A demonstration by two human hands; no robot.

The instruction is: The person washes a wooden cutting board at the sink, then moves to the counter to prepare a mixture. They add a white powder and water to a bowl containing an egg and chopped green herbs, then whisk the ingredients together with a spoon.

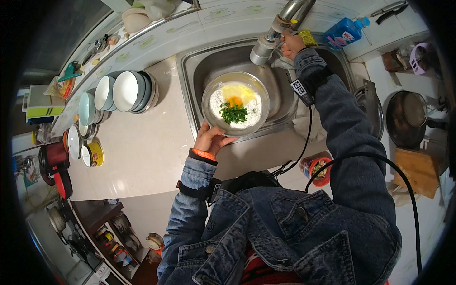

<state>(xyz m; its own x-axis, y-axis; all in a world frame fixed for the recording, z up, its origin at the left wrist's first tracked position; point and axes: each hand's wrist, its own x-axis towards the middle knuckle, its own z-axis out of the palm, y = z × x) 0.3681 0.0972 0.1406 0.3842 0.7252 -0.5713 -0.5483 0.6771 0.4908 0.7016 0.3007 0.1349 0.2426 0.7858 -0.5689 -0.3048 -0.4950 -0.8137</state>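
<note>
My left hand [212, 138] grips the near rim of a metal mixing bowl [264, 119], thumb on the rim, fingers beneath. The bowl is over the left basin of a steel sink [188, 93]. In it lie white flour [215, 100], a raw egg with its yolk [234, 101] showing, and chopped green herbs [233, 113]. My right hand [293, 44] is at the faucet [264, 48], up and right of the bowl, its fingers curled around the thin handle beside the spout. A wet cloth [283, 63] hangs on the sink divider below that hand.
Stacked bowls [126, 91] and a yellow-labelled tub [93, 154] stand on the left counter [149, 149]. A blue detergent bottle [343, 32] is behind the sink, knives [390, 11] at its upper right. A black cable [402, 174] crosses my right sleeve. A red bin [321, 172] sits below.
</note>
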